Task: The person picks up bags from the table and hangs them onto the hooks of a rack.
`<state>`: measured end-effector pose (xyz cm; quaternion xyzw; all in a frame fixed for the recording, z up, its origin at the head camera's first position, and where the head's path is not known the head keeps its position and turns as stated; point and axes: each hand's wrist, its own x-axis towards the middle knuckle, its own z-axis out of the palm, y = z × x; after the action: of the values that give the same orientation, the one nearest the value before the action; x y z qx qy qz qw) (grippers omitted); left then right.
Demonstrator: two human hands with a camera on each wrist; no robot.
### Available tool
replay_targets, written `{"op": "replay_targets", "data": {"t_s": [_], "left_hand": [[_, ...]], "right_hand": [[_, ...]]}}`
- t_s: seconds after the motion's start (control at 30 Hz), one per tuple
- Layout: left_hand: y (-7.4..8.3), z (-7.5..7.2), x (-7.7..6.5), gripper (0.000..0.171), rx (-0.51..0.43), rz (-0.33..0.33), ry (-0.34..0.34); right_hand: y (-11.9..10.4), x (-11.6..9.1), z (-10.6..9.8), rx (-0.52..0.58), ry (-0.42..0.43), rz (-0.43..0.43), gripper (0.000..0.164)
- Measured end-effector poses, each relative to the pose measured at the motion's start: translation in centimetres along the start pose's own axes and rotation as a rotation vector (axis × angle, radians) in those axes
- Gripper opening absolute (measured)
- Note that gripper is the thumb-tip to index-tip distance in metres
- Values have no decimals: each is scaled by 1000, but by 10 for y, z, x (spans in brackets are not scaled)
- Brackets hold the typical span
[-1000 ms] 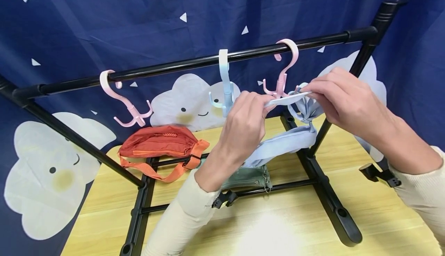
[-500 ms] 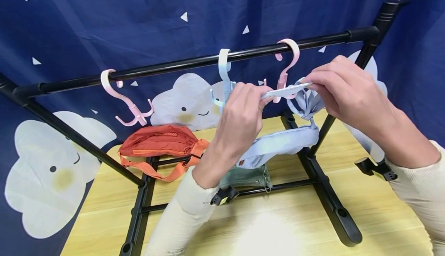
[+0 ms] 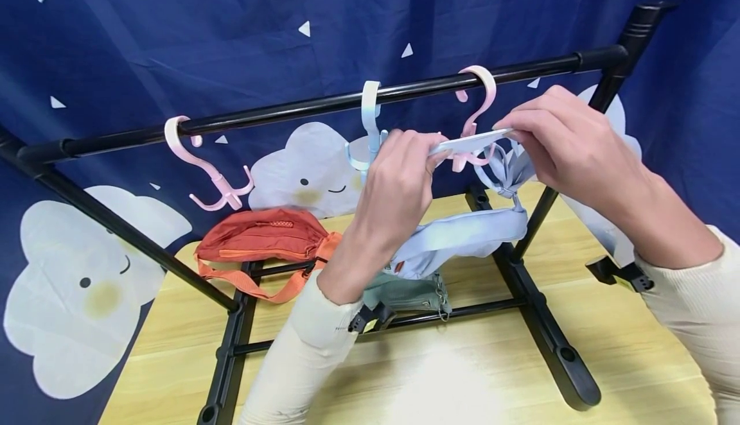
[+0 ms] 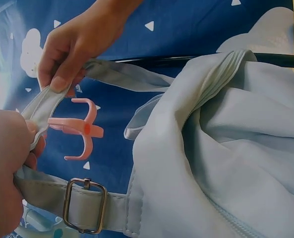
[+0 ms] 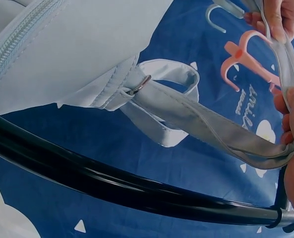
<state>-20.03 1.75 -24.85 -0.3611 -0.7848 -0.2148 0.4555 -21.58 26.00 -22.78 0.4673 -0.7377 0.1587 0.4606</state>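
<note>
Between my two hands a light blue bag's strap [image 3: 474, 142] is stretched, tilted up toward the right. My left hand [image 3: 399, 184] pinches one end of that stretch and my right hand [image 3: 569, 142] pinches the other. Below hangs the bag [image 3: 462, 235], low over the rack's base. In the head view the strap crosses in front of the right pink hook hanger [image 3: 485, 101], overlapping its prongs. A metal buckle [image 4: 104, 210] and a zip show in the left wrist view. From the right wrist, the pink prongs [image 5: 241, 53] appear close beside the strap.
A black rack bar [image 3: 277, 112] also carries a blue hook hanger [image 3: 370, 113] and a left pink one [image 3: 222, 187]. An orange-red waist bag [image 3: 266, 235] and a green pouch [image 3: 405, 291] lie on the rack's lower rods. Behind is a dark blue curtain [image 3: 231, 33].
Both hands have risen a little and shifted slightly left, still pinching the strap. The strap now overlaps the pink hanger's prongs in the head view; the bag below moved slightly up.
</note>
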Motion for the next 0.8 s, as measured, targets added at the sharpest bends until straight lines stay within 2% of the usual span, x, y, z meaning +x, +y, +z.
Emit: {"op": "replay_targets", "data": {"t_s": [0.33, 0.57, 0.8], "left_hand": [[-4, 2, 2, 21, 2, -10, -13], [-5, 3, 1, 19, 19, -16, -55], [-4, 4, -2, 21, 95, 22, -84]], "right_hand": [[7, 0, 6, 13, -6, 12, 33], [10, -5, 10, 26, -31, 37, 34], [12, -13, 12, 30, -49, 66, 12]]}}
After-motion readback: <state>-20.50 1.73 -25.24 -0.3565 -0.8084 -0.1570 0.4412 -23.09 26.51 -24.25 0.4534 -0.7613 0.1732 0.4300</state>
